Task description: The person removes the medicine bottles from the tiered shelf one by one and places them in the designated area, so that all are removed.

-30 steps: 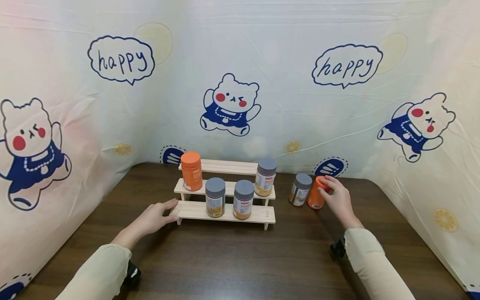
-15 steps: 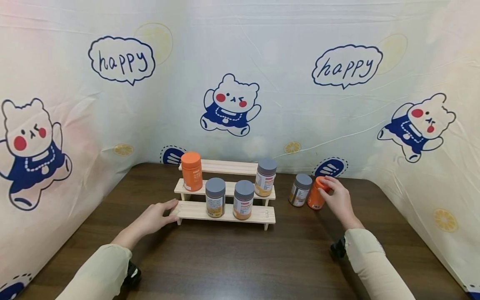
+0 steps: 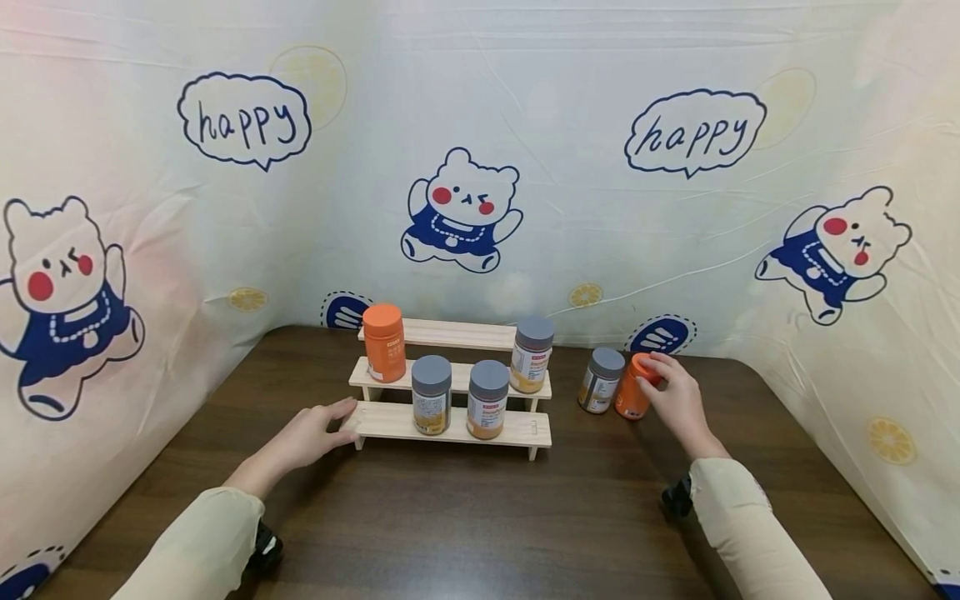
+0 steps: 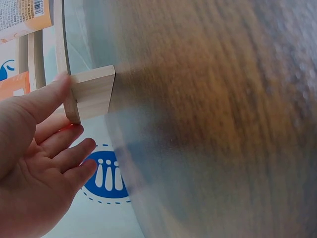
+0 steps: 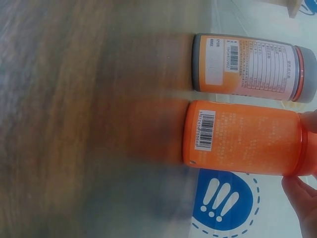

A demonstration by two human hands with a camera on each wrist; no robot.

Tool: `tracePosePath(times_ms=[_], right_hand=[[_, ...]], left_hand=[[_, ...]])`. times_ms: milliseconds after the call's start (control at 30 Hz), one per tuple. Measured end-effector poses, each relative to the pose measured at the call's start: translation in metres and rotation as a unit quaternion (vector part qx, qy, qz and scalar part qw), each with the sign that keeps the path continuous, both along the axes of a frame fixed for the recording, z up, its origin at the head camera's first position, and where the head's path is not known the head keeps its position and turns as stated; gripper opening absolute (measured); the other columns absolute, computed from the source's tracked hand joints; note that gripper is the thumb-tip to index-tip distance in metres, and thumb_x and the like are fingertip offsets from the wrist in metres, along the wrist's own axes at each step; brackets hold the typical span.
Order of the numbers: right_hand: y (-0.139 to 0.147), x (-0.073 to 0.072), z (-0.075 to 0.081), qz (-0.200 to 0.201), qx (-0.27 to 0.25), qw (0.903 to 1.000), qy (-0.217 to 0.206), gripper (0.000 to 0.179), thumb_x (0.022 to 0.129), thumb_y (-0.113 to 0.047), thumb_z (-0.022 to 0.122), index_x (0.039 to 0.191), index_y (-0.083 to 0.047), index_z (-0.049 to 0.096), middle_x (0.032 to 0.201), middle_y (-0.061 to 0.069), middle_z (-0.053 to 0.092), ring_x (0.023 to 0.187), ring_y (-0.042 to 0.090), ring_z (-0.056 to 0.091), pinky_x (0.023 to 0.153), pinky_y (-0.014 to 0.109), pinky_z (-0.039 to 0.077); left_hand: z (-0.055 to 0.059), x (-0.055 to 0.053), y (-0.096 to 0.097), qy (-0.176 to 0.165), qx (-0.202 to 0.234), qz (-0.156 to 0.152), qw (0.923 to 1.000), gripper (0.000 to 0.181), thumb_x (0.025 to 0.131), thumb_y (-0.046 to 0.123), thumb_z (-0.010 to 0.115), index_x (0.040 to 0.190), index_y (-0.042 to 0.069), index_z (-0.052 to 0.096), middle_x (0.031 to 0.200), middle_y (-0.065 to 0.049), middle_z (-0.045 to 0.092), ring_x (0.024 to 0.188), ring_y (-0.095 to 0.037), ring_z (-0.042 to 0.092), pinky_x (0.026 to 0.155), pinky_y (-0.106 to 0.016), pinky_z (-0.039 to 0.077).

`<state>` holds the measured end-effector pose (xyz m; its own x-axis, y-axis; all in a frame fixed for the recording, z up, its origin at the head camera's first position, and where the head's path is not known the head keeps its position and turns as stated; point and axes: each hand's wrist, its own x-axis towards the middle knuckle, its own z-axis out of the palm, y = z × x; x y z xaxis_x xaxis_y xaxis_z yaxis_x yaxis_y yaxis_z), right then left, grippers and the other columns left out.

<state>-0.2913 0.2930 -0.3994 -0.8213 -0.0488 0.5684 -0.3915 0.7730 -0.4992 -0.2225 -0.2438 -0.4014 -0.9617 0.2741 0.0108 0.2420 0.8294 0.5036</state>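
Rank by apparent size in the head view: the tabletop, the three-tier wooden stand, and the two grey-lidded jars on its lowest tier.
1. Tabletop
2. Three-tier wooden stand
3. Left grey-lidded jar and right grey-lidded jar: they look alike, so unranked.

Left speech bubble [image 3: 244,122]: "happy", on the backdrop [image 3: 570,208] beyond the left hand [image 3: 302,437].
Right speech bubble [image 3: 695,132]: "happy", beyond the right hand [image 3: 678,400].
Blue badge [image 3: 663,335]: three exclamation marks, just beyond the right hand.
Orange bottle [image 5: 247,141]: barcode [image 5: 204,130], digits blurred, below the right hand's fingers.
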Motion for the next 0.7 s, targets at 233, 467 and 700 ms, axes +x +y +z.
tracePosePath(times_ms=[233,467,700], right_hand=[[-0.002,0.001,0.007,0.001,-0.01,0.9999,0.001,0.029,0.081,-0.006,0.07,0.109,0.003,0.065,0.123,0.022,0.053,0.105,0.038,0.052,0.078,0.048,0.049],[-0.004,0.003,0.024,0.003,-0.025,0.9994,-0.023,0.033,0.085,-0.01,0.067,0.116,0.002,0.062,0.129,0.02,0.049,0.117,0.04,0.044,0.09,0.051,0.041],[-0.017,0.006,0.048,0.023,-0.011,0.9996,0.014,0.034,0.084,-0.009,0.068,0.115,0.002,0.062,0.128,0.021,0.049,0.12,0.039,0.041,0.092,0.054,0.038]], left_hand=[[0.001,0.001,0.001,-0.001,0.002,0.0,1.0,0.06,0.086,0.024,0.065,0.133,-0.007,0.043,0.135,-0.026,0.041,0.12,-0.043,0.04,0.094,-0.055,0.034],[0.003,0.002,0.001,-0.002,0.002,0.001,1.0,0.059,0.086,0.022,0.065,0.133,-0.007,0.043,0.135,-0.026,0.04,0.12,-0.043,0.04,0.094,-0.055,0.034],[0.003,0.003,0.001,-0.003,0.002,-0.002,1.0,0.06,0.087,0.023,0.065,0.133,-0.007,0.042,0.135,-0.027,0.04,0.12,-0.042,0.04,0.094,-0.055,0.035]])
